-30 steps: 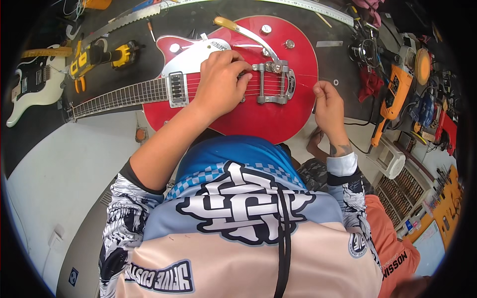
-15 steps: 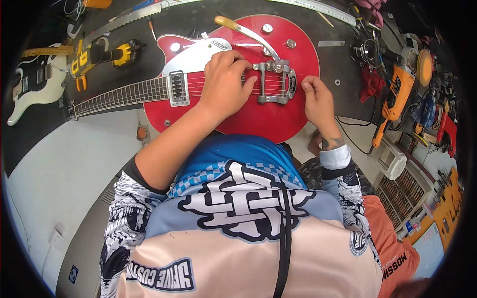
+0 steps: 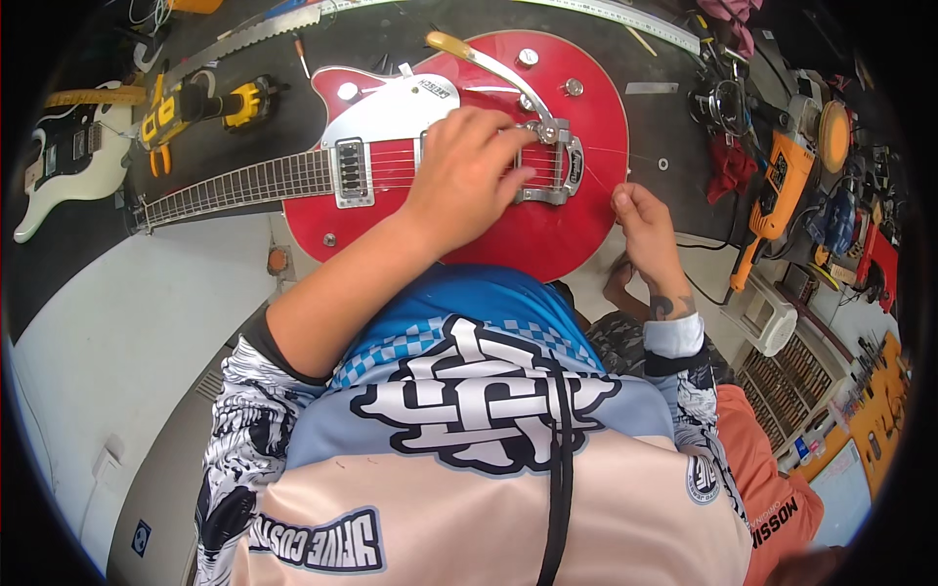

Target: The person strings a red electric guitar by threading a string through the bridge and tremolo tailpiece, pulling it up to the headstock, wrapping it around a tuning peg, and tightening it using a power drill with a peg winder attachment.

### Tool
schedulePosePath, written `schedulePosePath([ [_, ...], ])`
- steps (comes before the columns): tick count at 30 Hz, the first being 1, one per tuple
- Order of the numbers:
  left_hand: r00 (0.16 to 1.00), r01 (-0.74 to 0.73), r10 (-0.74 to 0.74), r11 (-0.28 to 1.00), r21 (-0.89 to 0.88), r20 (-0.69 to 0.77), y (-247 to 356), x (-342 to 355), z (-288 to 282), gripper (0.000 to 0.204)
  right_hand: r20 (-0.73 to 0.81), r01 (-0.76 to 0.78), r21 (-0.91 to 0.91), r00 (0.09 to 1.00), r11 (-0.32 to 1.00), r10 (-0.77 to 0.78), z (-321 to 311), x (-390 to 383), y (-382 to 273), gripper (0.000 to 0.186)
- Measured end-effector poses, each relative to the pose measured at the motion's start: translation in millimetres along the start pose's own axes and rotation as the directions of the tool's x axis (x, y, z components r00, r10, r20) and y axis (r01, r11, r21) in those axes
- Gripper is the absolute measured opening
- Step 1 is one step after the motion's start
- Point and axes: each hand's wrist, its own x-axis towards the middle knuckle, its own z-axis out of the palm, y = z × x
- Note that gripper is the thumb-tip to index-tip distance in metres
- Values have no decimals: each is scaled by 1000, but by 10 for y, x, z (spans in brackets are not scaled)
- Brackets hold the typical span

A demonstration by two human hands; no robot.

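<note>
A red electric guitar (image 3: pixel 469 239) with a white pickguard lies across the dark bench, its neck pointing left. Over its strings, beside the bridge, is my left hand (image 3: pixel 467 176), with thumb and forefinger apart. It covers part of the strings and a pickup. The metal vibrato tailpiece (image 3: pixel 574 168) sits just right of it, with a curved arm (image 3: pixel 493 64) reaching up and left. Off the guitar's right edge, my right hand (image 3: pixel 645 220) is closed in a pinch on a thin guitar string (image 3: pixel 603 179) that runs from the tailpiece.
A yellow cordless drill (image 3: pixel 200 112) and a white guitar body (image 3: pixel 83 166) lie to the left. Along the far side is a long ruler (image 3: pixel 625 15). An orange angle grinder (image 3: pixel 782 181), a red cloth (image 3: pixel 731 166) and a washer (image 3: pixel 663 164) are at the right.
My left hand has slid right, toward the bridge and tailpiece. My right hand has moved down and to the right, away from the tailpiece.
</note>
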Motion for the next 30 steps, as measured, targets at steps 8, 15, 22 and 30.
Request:
schedulePosePath([
  [8, 753, 655, -389, 526, -543, 531, 288, 44, 9, 41, 7, 108, -147, 994, 983, -108, 62, -271, -164, 19],
  [15, 832, 550, -378, 662, -509, 407, 267, 96, 20, 19, -18, 266, -401, 955, 877, -297, 189, -312, -282, 13],
  [22, 857, 505, -332, 696, -511, 394, 213, 30, 61, 16, -14, 221, -548, 962, 807, -273, 282, -360, -542, 16],
  [30, 990, 138, -108, 869, -476, 90, 119, -50, 159, 12, -183, 81, -300, 973, 950, -141, 416, -253, -478, 19],
])
